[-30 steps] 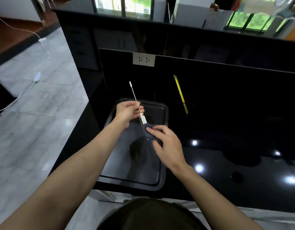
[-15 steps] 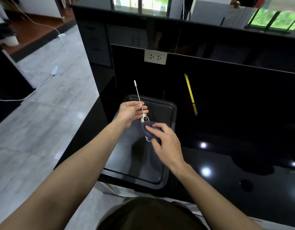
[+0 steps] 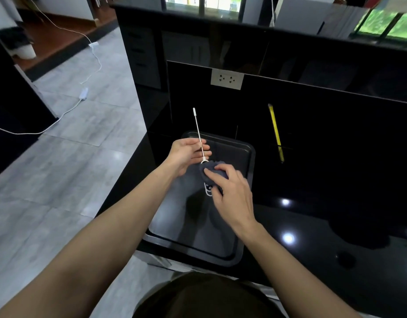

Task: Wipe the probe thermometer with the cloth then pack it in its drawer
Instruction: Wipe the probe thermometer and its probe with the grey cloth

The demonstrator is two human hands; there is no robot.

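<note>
Over the tray (image 3: 248,148), the probe's (image 3: 199,134) thin stem is pinched by the left hand (image 3: 186,154). The body end is wrapped in the cloth (image 3: 211,169), gripped by the right hand (image 3: 232,193). Light, stiff and slender, it is probably best held at the body.

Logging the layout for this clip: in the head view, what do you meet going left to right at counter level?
Left hand → probe thermometer → cloth → right hand → yellow pencil-like stick.
</note>
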